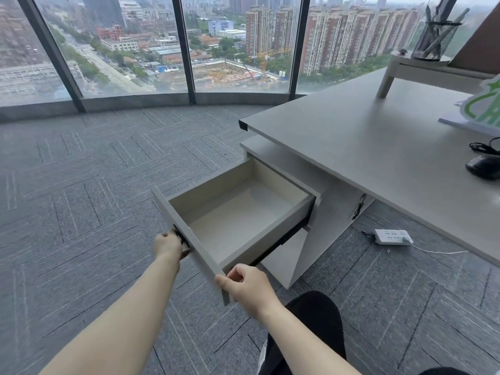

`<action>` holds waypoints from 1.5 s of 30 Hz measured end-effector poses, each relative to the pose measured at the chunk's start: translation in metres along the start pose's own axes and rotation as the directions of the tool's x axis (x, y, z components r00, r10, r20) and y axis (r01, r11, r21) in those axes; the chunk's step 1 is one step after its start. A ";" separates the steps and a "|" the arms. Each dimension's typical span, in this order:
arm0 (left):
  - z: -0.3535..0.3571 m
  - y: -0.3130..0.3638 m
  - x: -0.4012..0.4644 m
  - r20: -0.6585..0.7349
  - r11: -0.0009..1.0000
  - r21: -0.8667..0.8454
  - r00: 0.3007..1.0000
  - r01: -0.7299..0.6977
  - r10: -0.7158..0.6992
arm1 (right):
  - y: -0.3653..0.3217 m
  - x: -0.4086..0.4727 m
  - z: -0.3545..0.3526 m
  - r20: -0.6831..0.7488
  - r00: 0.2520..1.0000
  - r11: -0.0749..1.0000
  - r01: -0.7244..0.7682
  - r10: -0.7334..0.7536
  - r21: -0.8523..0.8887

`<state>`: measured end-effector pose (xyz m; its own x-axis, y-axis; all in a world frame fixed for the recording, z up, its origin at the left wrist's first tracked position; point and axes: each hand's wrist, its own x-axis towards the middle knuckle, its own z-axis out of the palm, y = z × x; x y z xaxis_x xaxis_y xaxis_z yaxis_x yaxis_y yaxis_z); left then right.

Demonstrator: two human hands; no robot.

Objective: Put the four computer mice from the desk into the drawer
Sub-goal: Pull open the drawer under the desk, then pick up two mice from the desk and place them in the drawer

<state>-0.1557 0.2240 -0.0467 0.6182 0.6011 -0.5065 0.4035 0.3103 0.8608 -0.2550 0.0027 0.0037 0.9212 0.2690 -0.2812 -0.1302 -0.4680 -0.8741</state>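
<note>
The grey drawer (284, 228) under the desk stands pulled far out, and its pale inside holds nothing. My left hand (169, 246) grips the dark handle on the outer face of the drawer front. My right hand (244, 284) pinches the near corner of that front panel, thumb on top. One black computer mouse (484, 166) with a coiled black cable lies on the grey desk (378, 147) at the right edge of view. Other mice are out of view.
A white power strip (392, 236) with a cord lies on the carpet under the desk. On the desk stand a white riser (422, 69) with a mesh pen cup (435, 39) and a green-and-white sign (484, 106). Floor-to-ceiling windows run behind. My dark-trousered knee is below.
</note>
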 end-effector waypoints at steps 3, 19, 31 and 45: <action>-0.010 0.010 -0.021 -0.109 0.977 0.206 0.991 -0.049 0.072 | -0.003 -0.007 0.003 0.029 1.000 1.000 0.007 -0.007 0.003; 0.283 0.066 -0.285 0.730 0.435 0.022 0.312 -0.900 0.608 | 0.017 -0.067 -0.331 -0.904 0.410 0.988 -0.030 -0.124 -0.150; 0.497 0.026 -0.383 0.953 0.219 0.101 0.158 -0.970 0.259 | 0.075 -0.073 -0.463 -0.801 0.579 0.767 -0.580 0.152 -0.273; 0.499 0.035 -0.375 0.841 0.242 0.202 0.295 -0.949 0.455 | 0.092 -0.071 -0.474 -0.847 0.518 0.806 -0.448 -0.120 -0.387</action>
<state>-0.0367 -0.3575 0.1483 0.9325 -0.3011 0.1994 -0.3530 -0.6438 0.6789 -0.1584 -0.4580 0.1307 0.8032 -0.5178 0.2944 -0.3752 -0.8237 -0.4252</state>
